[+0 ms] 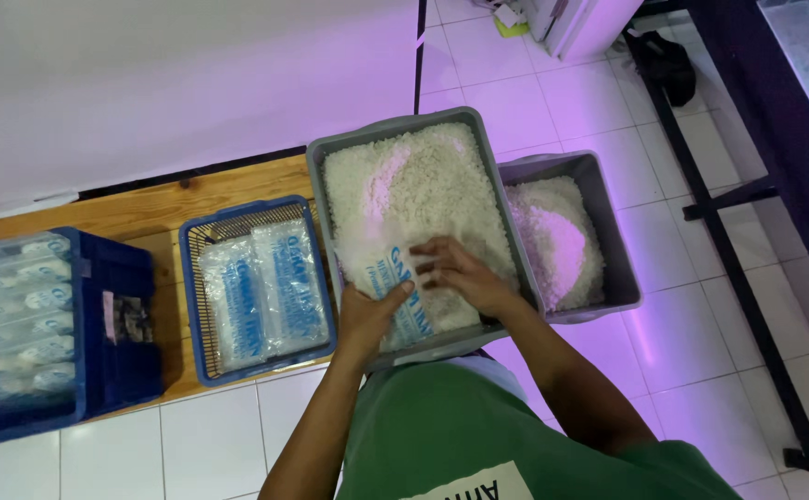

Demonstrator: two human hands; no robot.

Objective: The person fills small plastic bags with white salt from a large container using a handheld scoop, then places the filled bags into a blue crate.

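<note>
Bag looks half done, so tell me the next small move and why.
Probably scoop more white granules into the clear bag: the left hand holds its edge, the right hand rests at its mouth inside the grey tub.

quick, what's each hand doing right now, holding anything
Left hand: closed on the edge of the clear plastic bag with blue print, over the grey tub of white grains.
Right hand: fingers spread, resting flat on the same bag.
</note>
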